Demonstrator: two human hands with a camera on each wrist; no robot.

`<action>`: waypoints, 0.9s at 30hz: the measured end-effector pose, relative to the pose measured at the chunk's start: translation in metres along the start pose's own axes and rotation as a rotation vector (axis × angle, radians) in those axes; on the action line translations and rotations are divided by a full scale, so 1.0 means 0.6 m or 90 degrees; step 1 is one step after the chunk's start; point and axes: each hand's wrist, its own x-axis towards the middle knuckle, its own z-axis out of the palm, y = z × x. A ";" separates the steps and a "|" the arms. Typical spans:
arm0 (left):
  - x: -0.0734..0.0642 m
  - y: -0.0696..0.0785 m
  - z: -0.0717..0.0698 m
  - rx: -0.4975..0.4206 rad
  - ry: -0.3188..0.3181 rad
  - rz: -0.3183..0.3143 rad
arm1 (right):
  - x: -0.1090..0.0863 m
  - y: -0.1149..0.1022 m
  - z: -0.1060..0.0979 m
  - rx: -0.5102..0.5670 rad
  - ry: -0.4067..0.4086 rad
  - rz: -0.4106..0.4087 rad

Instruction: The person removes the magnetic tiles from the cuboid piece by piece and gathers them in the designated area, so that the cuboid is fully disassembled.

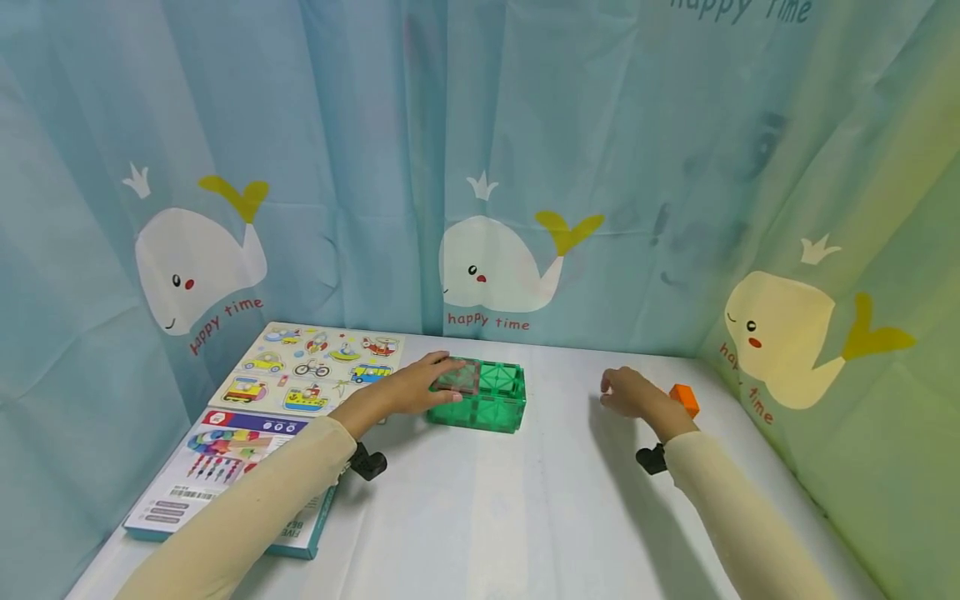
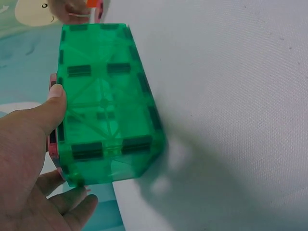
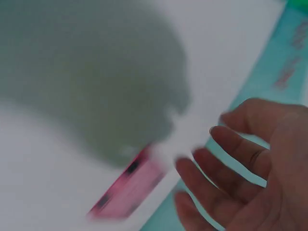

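Note:
A translucent green box of magnetic tiles [image 1: 495,408] stands on the table, with a red magnetic tile [image 1: 459,377] flat on its top left end. My left hand [image 1: 420,385] spans that red tile, thumb at the front edge and index finger toward the back. In the left wrist view the thumb presses beside the tile's edge, while other fingers hang free past the box's end. My right hand [image 1: 630,392] hovers to the right of the box, its fingers loosely bent and holding nothing. Near it in the right wrist view lies a blurred pink-red tile [image 3: 129,190], which the hand hides from the head view.
An orange block [image 1: 684,400] lies just beyond my right wrist. At the left are a wooden picture puzzle board [image 1: 300,367] and a boxed bead set [image 1: 195,479]. A blue curtain with whales [image 1: 375,167] hangs along the table's back edge.

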 end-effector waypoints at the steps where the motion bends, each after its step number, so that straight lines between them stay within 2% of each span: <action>1: 0.000 0.000 -0.001 0.001 0.000 0.000 | 0.002 -0.018 -0.002 0.032 -0.012 -0.011; 4: -0.001 0.000 -0.001 -0.002 0.003 0.007 | 0.005 -0.072 -0.005 0.134 -0.038 -0.050; 8: -0.001 0.001 -0.002 0.001 0.003 0.008 | 0.007 -0.137 -0.005 0.253 -0.058 -0.067; 12: -0.002 0.004 -0.002 0.007 -0.001 0.000 | 0.010 -0.174 0.005 0.292 -0.044 -0.050; 20: -0.003 0.005 -0.001 0.006 -0.006 -0.007 | 0.030 -0.186 0.036 0.329 -0.030 -0.025; 27: -0.003 0.005 -0.003 0.009 -0.008 -0.017 | 0.036 -0.189 0.037 0.339 -0.022 -0.029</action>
